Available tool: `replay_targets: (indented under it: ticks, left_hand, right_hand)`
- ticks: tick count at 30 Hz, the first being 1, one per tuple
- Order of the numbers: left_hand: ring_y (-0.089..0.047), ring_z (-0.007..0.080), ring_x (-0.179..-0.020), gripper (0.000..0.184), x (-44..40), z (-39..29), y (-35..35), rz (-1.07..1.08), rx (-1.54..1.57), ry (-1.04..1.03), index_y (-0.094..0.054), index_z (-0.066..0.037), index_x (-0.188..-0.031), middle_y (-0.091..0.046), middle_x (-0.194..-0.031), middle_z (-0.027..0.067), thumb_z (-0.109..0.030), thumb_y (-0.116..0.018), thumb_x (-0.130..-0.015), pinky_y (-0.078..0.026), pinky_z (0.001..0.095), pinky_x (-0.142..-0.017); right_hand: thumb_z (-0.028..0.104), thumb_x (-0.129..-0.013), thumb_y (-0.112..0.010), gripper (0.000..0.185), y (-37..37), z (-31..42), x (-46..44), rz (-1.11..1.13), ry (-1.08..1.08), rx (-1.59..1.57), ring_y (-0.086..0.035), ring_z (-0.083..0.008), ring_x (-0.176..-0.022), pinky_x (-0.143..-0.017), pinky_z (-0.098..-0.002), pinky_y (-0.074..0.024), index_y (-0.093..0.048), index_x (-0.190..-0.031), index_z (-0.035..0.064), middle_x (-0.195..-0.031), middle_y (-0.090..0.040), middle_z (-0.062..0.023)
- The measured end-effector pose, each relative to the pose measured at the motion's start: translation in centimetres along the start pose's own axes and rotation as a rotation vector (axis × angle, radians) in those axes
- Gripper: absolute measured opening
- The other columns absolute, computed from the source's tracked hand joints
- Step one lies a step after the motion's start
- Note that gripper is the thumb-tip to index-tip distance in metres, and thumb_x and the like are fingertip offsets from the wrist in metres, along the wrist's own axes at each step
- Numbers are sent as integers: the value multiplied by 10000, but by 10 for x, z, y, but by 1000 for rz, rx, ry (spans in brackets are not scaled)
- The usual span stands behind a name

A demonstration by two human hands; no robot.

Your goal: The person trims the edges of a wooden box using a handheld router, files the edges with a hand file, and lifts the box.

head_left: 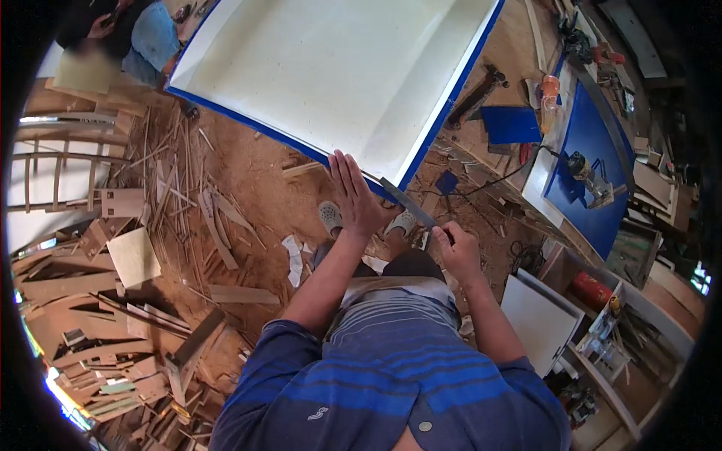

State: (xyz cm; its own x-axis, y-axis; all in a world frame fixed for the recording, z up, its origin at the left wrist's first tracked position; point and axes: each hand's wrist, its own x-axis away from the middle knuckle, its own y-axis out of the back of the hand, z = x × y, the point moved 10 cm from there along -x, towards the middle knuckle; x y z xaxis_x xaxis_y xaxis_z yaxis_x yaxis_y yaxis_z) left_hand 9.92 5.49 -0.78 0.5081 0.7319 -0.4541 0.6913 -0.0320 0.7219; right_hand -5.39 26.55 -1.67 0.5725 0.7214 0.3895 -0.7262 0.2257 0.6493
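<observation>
A large shallow white box with blue edges (301,83) stretches out in front of me, its near corner close to my hands. My left hand (355,197) lies with fingers stretched out at the box's near blue edge, holding nothing. In my right hand (456,252) is a flat grey metal file (410,203), the fingers wrapped round its near end. The file points up and left, its far end at the near edge, just right of my left hand. Whether its face touches the edge I cannot tell.
At right, a workbench carries a hammer (478,96), a blue panel piece (511,125), an orange-capped bottle (550,94) and a power tool (590,177). Wood strips and offcuts (218,225) litter the ground at left. Another person (154,37) sits at the upper left.
</observation>
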Motion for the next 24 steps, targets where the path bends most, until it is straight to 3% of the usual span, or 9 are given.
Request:
replay_targets:
  ticks: [5, 8, 11, 14, 17, 20, 23, 24]
  left_hand:
    - [-165, 587, -1641, 1544, 2, 3, -10, 33, -62, -3, -124, 181, -1670, -164, -1738, 418, -757, -879, -702, -216, 641, -1352]
    - [-169, 573, -1644, 1518, 2, 1, -11, 49, -52, 13, -109, 173, -1679, -164, -1740, 411, -710, -888, -722, -210, 639, -1352]
    - [-166, 567, -1645, 1471, 0, -2, -6, 46, -25, 24, -101, 161, -1689, -172, -1742, 402, -658, -894, -759, -198, 648, -1347]
    - [-150, 569, -1649, 1499, -2, -4, -6, 16, -41, 0, -83, 159, -1692, -152, -1748, 400, -674, -897, -748, -193, 648, -1348]
    - [-149, 572, -1649, 1529, -2, -2, -7, 23, -41, 20, -78, 163, -1691, -146, -1750, 405, -696, -909, -736, -192, 647, -1348]
    - [-151, 578, -1647, 1548, 2, -1, -9, 33, -29, 23, -88, 166, -1689, -152, -1745, 412, -690, -926, -708, -193, 648, -1350]
    - [-145, 576, -1648, 1552, 1, -3, -9, 35, -54, 24, -72, 164, -1690, -142, -1745, 415, -674, -922, -697, -194, 645, -1357]
    - [-144, 576, -1649, 1563, 1, -4, -8, 32, -58, 13, -71, 165, -1689, -143, -1744, 415, -685, -923, -691, -193, 645, -1357]
  right_hand:
    - [448, -1103, -653, 394, -4, 6, -27, -2, 60, 59, -713, -487, -802, -677, -553, -516, -709, -1028, 65, -796, -704, -228]
    - [413, -1085, -694, 370, 11, 34, -54, -119, 140, -47, -700, -440, -727, -632, -493, -502, -723, -1011, 52, -750, -677, -209]
    - [442, -1101, -651, 390, 23, 36, -84, -111, -26, 72, -716, -508, -841, -712, -565, -540, -715, -1032, 63, -820, -719, -251]
    - [479, -1100, -639, 422, 13, 31, -54, -27, 81, 20, -723, -507, -856, -723, -578, -548, -720, -1034, 71, -841, -730, -253]
    - [498, -1095, -640, 436, -1, 18, -24, 85, 1, 126, -731, -502, -866, -732, -590, -546, -726, -1039, 75, -844, -733, -249]
    - [490, -1091, -645, 423, 1, 38, -44, 1, 37, 74, -733, -498, -864, -738, -600, -542, -734, -1042, 79, -840, -732, -245]
    - [453, -1096, -657, 428, 6, 47, -55, -87, 109, 55, -683, -487, -726, -655, -550, -500, -688, -970, 45, -733, -669, -239]
    - [461, -1096, -648, 418, 7, 43, -49, -67, 92, 38, -701, -486, -769, -675, -563, -517, -696, -989, 60, -770, -691, -241]
